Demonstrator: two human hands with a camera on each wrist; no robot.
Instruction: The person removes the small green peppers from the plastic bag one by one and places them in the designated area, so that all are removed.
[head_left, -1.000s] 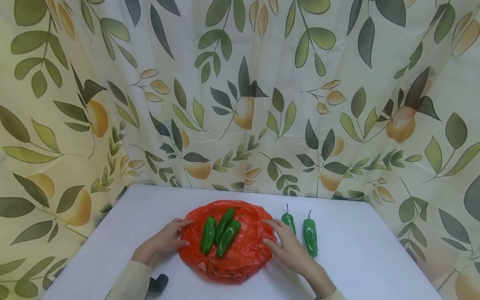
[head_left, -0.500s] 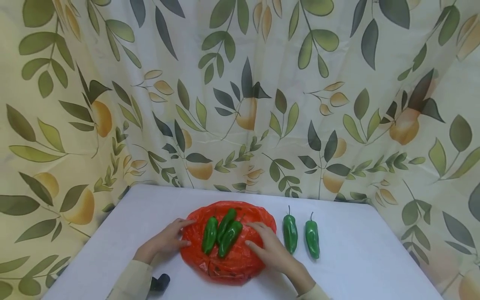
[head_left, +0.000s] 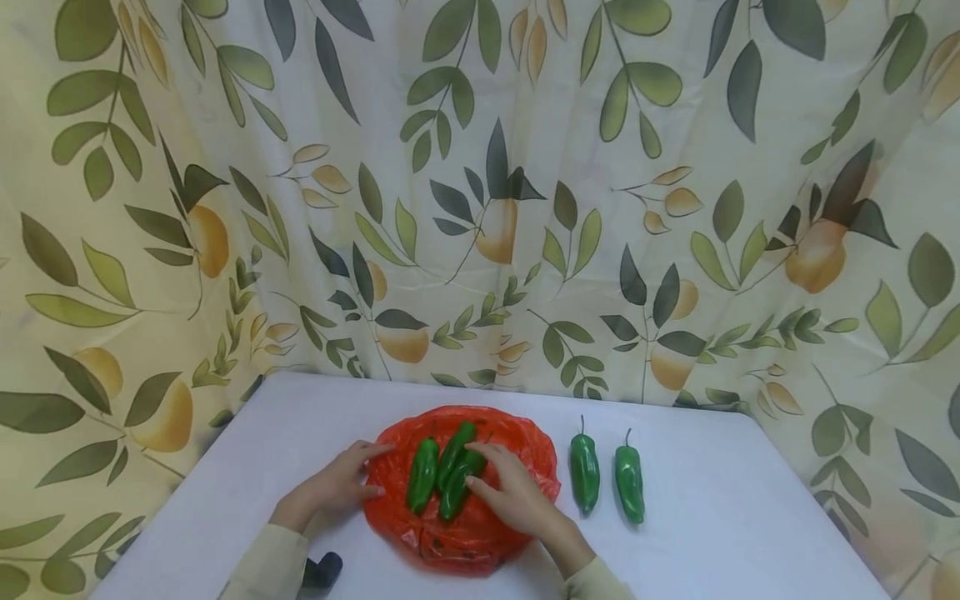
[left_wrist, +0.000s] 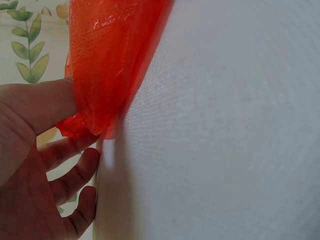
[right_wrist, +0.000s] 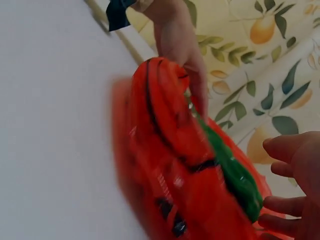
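A red plastic bag [head_left: 405, 533], its rim rolled down, sits open on the white table with three green peppers [head_left: 423, 475] inside. At its left rim is my left hand [head_left: 341, 483]; in the left wrist view the thumb and index finger hold the red plastic edge between them. My right hand [head_left: 517, 496] hovers over the bag's right part, fingers spread, with thumb and fingertips beside the rightmost pepper [head_left: 453, 496] in the bag. Whether they touch it I cannot tell. In the right wrist view a green pepper [right_wrist: 235, 175] shows behind the red rim, near the fingertips.
Two more green peppers [head_left: 584, 473] lie side by side on the white table [head_left: 697, 517], right of the bag. A small black object [head_left: 324, 571] is by the left sleeve. A leaf-and-fruit patterned curtain [head_left: 480, 208] hangs behind the table.
My right hand has moved left, from the bag's right rim to over the peppers inside, uncovering the loose peppers on the right. My left hand stays at the left rim.
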